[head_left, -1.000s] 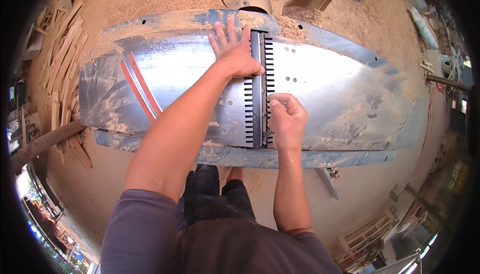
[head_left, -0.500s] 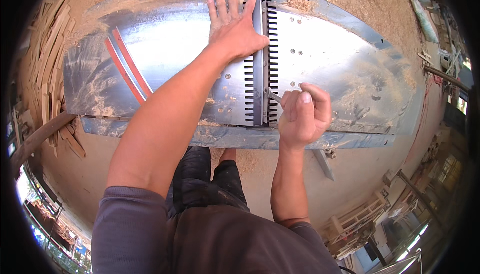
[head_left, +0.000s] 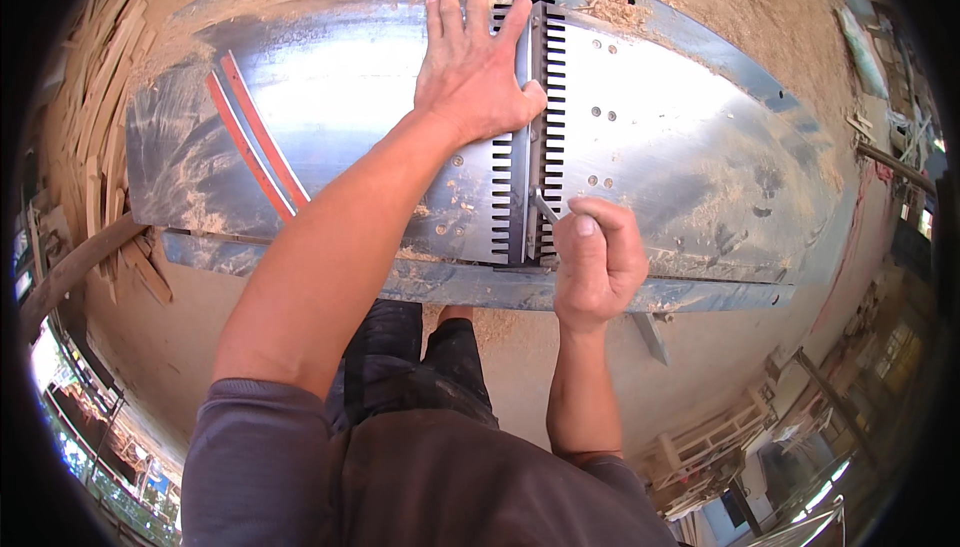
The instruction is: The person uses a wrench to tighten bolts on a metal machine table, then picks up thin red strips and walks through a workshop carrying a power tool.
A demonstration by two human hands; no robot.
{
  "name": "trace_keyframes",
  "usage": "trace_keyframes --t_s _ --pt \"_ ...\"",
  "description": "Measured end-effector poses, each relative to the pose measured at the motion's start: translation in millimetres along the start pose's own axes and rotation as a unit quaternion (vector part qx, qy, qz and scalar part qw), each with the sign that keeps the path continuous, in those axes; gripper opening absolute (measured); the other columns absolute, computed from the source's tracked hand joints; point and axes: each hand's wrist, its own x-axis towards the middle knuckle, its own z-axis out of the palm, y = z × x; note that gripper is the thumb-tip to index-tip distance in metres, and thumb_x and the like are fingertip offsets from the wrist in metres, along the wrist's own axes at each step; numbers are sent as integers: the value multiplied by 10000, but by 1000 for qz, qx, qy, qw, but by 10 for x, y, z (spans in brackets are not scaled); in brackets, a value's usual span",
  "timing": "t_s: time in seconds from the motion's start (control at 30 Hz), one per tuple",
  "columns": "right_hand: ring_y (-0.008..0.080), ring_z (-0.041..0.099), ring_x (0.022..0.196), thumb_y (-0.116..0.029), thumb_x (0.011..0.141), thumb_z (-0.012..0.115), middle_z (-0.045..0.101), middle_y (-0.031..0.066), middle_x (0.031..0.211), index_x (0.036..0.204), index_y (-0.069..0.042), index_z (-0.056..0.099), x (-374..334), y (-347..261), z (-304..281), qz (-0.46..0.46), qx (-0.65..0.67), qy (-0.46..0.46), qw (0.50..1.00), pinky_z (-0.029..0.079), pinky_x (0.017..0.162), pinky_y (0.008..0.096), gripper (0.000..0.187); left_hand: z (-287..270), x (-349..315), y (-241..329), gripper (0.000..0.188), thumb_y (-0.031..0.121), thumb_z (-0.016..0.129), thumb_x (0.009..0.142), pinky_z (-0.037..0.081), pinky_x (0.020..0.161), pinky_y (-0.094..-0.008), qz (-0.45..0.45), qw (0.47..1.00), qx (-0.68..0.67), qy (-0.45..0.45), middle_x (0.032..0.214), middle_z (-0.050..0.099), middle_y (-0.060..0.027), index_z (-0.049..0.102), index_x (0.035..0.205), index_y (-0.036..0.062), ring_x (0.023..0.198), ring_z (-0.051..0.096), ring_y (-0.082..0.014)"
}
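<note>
A jointer with a shiny metal bed (head_left: 680, 127) lies before me, and its cutterhead (head_left: 537, 152) crosses the bed between two toothed table edges. My left hand (head_left: 465, 82) is spread flat over the far part of the left table edge, its thumb reaching onto the cutterhead. Closed in a fist, my right hand (head_left: 603, 262) grips a slim metal wrench (head_left: 545, 208). The wrench's head meets the near part of the cutterhead; most of its handle is hidden in my fist.
Two long red strips with bright metal edges (head_left: 262, 137) rest on the left table. Sawdust (head_left: 790, 27) covers the floor beyond the machine. Long wooden offcuts (head_left: 100, 117) are heaped at the left, and a wooden pole (head_left: 75, 272) slants near them.
My right hand has shifted slightly toward me and left, and the wrench handle has swung nearer with it. My left hand stays spread on the bed. The whole view has shifted a little.
</note>
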Motion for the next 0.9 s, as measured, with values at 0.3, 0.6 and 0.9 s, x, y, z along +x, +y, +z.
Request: trace_keyframes --t_s 0.3,0.6,0.9 --pt "28 438 634 -1 979 563 582 -36 767 1044 16 685 28 -88 130 63 62 39 995 351 563 217 139 -39 -130 -119 722 443 596 936 175 1249 -556 62 994 -73 60 1634 280 -265 439 1512 37 1521 188 -491" --pt "14 427 633 -6 984 561 565 -44 743 1045 26 676 3 -49 180 45 73 53 995 327 552 210 134 -241 -856 24 769 527 642 917 174 1215 -637 33 999 18 -19 1626 209 -317 464 1467 19 1494 146 -569" --pt "70 505 605 -83 966 590 620 35 726 957 54 680 250 -64 257 70 -16 59 996 407 544 260 164 -318 -866 34 725 556 640 912 123 1236 -630 21 999 6 -40 1651 173 -305 533 1485 124 1508 107 -565"
